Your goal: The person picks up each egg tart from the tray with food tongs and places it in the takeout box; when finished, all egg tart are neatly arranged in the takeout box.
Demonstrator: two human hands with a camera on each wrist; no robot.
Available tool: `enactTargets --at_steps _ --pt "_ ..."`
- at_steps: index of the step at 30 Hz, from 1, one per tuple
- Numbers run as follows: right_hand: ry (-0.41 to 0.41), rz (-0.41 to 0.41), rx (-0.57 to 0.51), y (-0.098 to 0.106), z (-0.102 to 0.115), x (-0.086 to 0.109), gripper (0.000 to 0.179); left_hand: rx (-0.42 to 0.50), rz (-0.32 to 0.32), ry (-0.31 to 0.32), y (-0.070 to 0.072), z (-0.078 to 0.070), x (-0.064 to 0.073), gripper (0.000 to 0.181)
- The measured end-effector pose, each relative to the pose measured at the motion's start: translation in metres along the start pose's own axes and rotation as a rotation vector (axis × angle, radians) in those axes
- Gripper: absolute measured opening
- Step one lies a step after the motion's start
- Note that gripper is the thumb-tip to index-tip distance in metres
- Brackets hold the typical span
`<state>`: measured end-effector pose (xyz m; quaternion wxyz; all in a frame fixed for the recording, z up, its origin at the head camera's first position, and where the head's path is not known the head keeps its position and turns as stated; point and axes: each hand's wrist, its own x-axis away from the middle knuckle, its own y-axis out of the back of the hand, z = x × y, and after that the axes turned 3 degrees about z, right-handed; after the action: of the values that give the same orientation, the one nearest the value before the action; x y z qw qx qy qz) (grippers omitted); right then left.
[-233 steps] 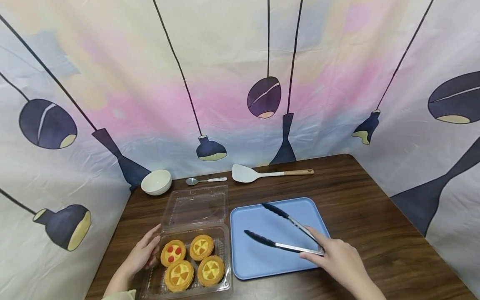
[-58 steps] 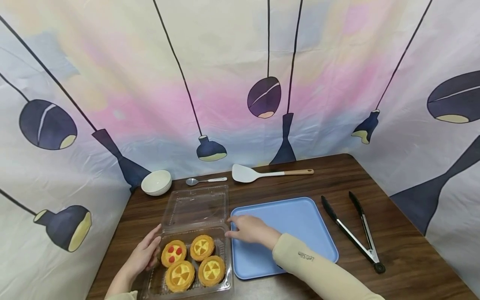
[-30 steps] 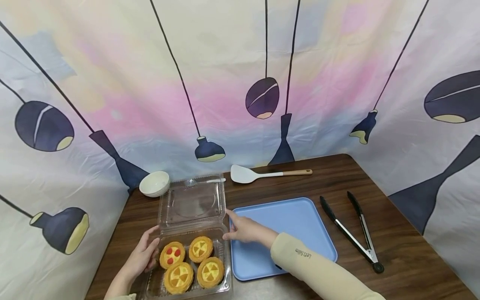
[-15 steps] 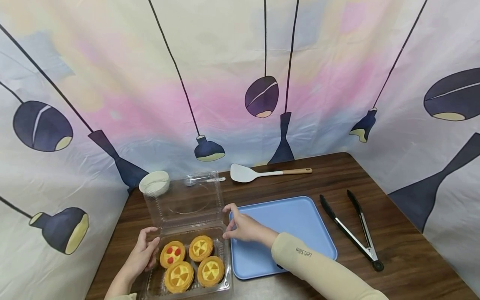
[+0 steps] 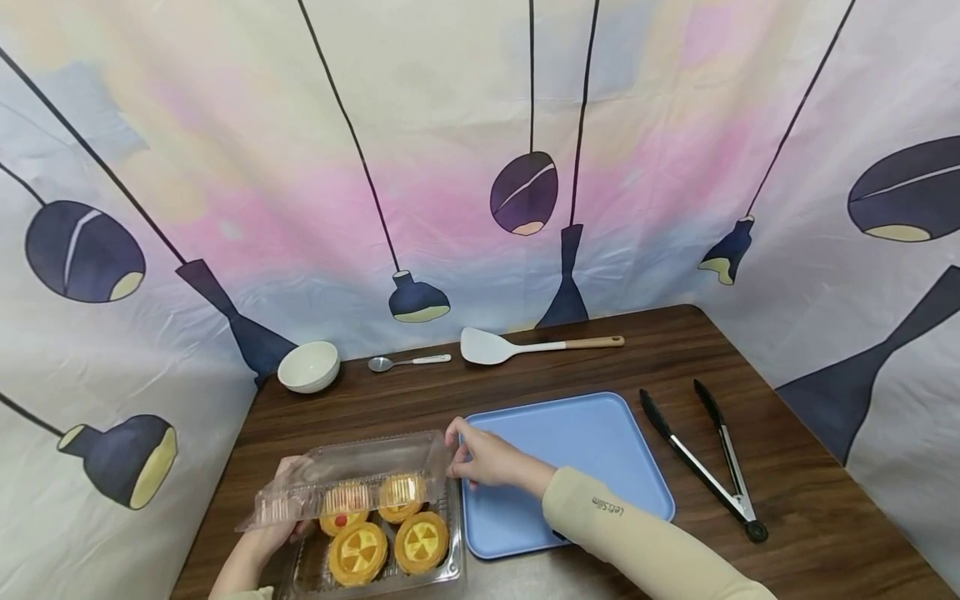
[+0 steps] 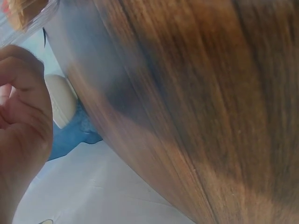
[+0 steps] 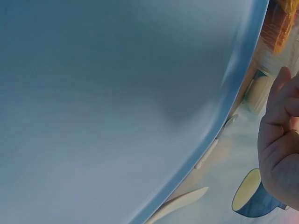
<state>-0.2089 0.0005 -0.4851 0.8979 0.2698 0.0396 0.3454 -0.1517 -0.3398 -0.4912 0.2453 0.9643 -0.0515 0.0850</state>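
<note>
A clear plastic clamshell box (image 5: 454, 533) holds several fruit-topped tarts (image 5: 357, 554), one with red pieces. Its hinged lid (image 5: 360, 450) leans forward over the back tarts, part way down. My left hand (image 5: 258, 542) is at the box's left side, partly seen through the lid; in the left wrist view its fingers are bent near the box. My right hand (image 5: 487, 454) is at the box's back right corner, over the tray's left edge. Its fingers are loosely bent near the lid's edge, with nothing visibly held; exact contact is unclear.
A blue tray (image 5: 570, 467) lies right of the box, and black-tipped tongs (image 5: 720, 475) lie spread beyond it. Along the back are a white bowl (image 5: 309, 367), a small spoon (image 5: 408, 362) and a white spatula (image 5: 525, 346) with a wooden handle.
The tongs went from the right hand to the table right of the tray. The right hand moved to the box's corner. The lid rose from lying back and swung forward over the tarts.
</note>
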Motion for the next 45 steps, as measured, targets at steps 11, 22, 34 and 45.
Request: enactTargets --at_steps 11,22,34,45 --pt "0.03 -0.049 0.042 0.0 -0.002 -0.004 0.027 0.007 -0.032 -0.037 0.0 -0.019 0.002 0.027" --pt "0.071 -0.128 0.112 -0.001 -0.004 -0.013 0.022 -0.018 -0.132 -0.289 0.0 -0.006 -0.009 0.019" --pt "0.028 -0.155 0.121 -0.004 -0.005 -0.016 0.021 -0.28 -0.206 0.016 0.01 0.008 0.007 0.045" --pt "0.068 -0.163 0.097 -0.009 -0.008 -0.016 0.02 -0.196 -0.382 0.273 0.004 0.019 0.065 0.071"
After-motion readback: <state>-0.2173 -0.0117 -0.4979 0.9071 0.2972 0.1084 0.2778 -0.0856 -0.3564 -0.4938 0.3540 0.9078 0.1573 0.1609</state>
